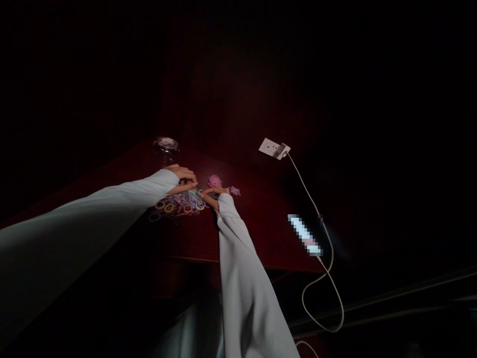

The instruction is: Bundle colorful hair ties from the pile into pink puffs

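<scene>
Colourful loops beneath left fingers

On the dark red desk, near its right-hand end, I saw a slim device with a glowing screen, too blurred for me to read. A white cable ran into its lower end, hung in a loose loop past the desk's near edge, and led up to a pale charger plugged into a white socket plate. Low down, a short curve of pale cord showed against the shadow.
</scene>
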`<state>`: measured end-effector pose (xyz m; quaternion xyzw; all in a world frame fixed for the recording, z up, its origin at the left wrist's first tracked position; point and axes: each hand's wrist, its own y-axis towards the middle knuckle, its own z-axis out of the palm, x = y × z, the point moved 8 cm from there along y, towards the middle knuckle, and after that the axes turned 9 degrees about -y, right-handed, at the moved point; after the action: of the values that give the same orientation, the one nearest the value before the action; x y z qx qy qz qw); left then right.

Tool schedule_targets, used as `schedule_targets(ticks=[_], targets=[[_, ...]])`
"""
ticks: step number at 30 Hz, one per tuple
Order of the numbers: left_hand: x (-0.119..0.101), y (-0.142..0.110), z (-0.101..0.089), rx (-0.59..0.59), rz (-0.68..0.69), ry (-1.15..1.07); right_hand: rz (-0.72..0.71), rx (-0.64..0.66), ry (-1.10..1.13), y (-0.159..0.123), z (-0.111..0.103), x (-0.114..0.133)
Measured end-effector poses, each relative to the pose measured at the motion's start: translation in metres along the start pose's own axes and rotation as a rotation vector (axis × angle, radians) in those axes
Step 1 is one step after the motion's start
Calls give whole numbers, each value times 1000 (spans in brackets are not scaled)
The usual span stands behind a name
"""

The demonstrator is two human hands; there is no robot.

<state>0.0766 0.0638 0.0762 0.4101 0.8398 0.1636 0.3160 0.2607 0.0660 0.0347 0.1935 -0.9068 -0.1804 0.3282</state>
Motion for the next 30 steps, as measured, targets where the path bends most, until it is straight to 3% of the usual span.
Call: schedule_targets(ticks=[9, 18, 23, 30], targets=[[-7, -1, 1, 11, 47, 26, 40, -36, 102, 2, -10, 5], [-10, -1, 4, 66, 27, 23, 180, 15, 445, 4, 3, 0], [-21, -1, -1, 51, 70, 1, 188, 10, 424, 1, 0, 3], [-26, -5, 7, 154, 130, -8, 211, 6, 444, 0, -4, 5]])
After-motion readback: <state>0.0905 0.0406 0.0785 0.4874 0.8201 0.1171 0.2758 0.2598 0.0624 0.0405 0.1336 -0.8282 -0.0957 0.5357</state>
